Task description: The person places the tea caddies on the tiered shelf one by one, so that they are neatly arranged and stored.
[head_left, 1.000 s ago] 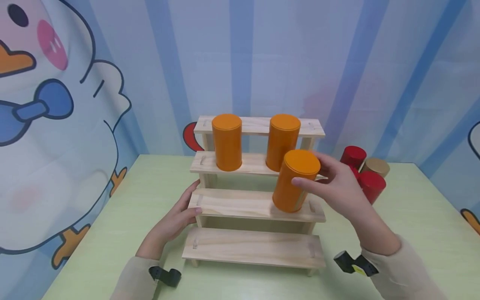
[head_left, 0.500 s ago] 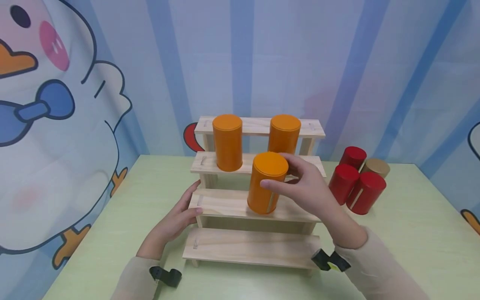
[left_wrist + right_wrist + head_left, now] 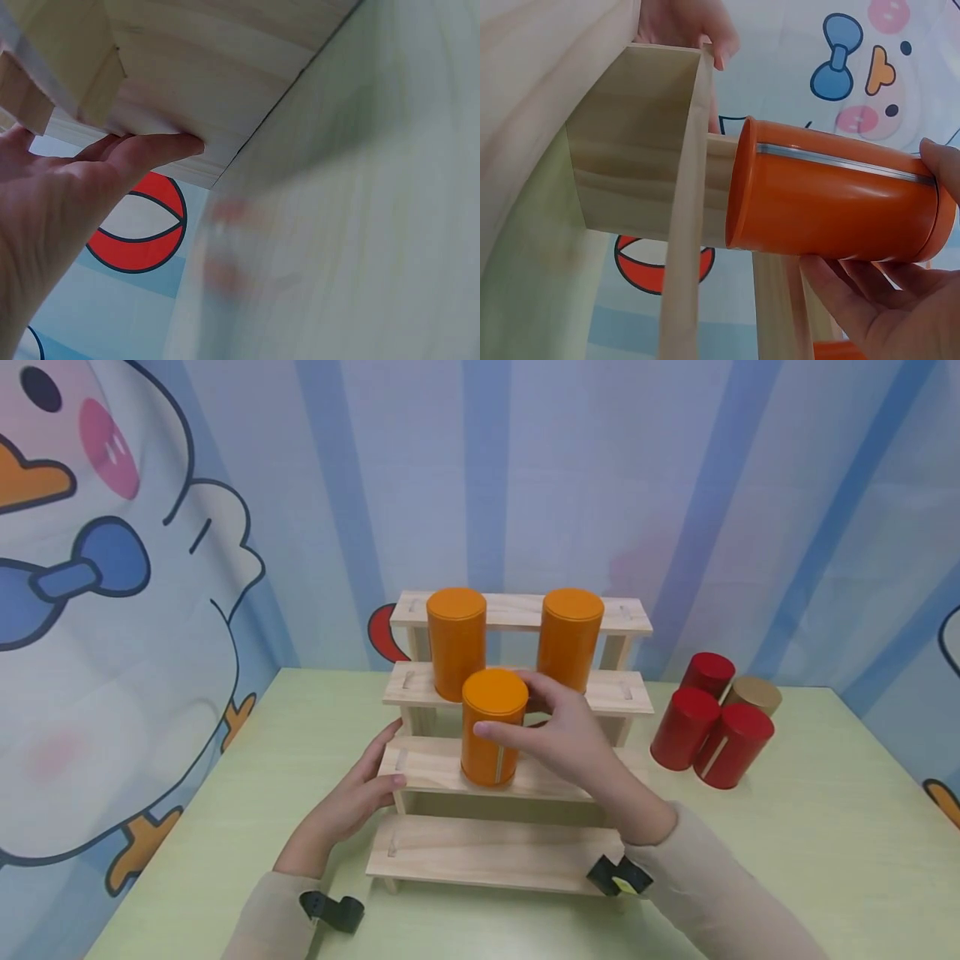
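Here, an orange canister [image 3: 489,750] held upright at a wooden stand [image 3: 450,852]

The fingers [image 3: 836,296] of the right hand [image 3: 570,739] are closed to the canister's width, pinching its upper half. It is at the second tier from below, slightly left of centre; whether its base touches the board cannot be told. A silver seam [image 3: 840,163] runs down its plain side. The left hand [image 3: 356,795] holds that tier's left end, thumb in front, other fingers farther back. One tier up stand two orange canisters [image 3: 456,643], the left partly covered by the held one, the right's base hidden behind the right hand. On the counter [image 3: 840,760], right of the stand, cluster three red canisters [image 3: 682,731] and a gold canister [image 3: 755,695], the nearest red one showing a pale seam. Behind hangs a blue-striped curtain [image 3: 585,485] printed with a cartoon duck [image 3: 120,710].
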Demonstrator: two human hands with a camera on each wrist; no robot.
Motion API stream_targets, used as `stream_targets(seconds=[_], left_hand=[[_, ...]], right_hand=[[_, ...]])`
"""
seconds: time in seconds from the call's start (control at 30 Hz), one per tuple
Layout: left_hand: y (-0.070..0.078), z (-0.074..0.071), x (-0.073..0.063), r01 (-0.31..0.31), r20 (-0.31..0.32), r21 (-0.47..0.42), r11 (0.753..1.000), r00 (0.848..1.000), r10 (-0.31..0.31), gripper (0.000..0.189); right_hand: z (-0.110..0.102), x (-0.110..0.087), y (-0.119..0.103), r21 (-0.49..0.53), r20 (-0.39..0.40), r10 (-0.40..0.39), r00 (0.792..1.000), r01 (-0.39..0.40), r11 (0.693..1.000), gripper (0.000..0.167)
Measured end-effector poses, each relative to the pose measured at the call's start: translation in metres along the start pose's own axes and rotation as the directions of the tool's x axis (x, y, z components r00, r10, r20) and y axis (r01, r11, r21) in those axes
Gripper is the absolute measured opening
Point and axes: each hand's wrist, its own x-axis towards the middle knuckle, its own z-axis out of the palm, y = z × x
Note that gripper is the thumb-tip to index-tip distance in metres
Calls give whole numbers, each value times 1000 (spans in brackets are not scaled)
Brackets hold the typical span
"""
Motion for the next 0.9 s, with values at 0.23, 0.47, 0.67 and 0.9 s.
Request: stream_targets(seconds=[0.23, 0.47, 0.67, 0.9], left_hand=[[2, 1, 0, 26, -3, 3, 1000, 1000, -26, 76], [1, 0, 0, 2, 9, 6, 1000, 1000, -3, 75], [0, -2, 1, 3, 13, -14, 1000, 1000, -3, 75], [-1, -2, 1, 7, 16, -15, 1000, 1000, -6, 76]], right_hand=[[11, 6, 0, -15, -6, -4, 1000, 4, 1000, 62], [16, 8, 1, -50, -15, 7, 1000, -7, 999, 64], [19, 7, -1, -57, -18, 17, 1000, -18, 998, 65], [22, 6, -1, -48, -28, 13, 1000, -14, 999, 63]])
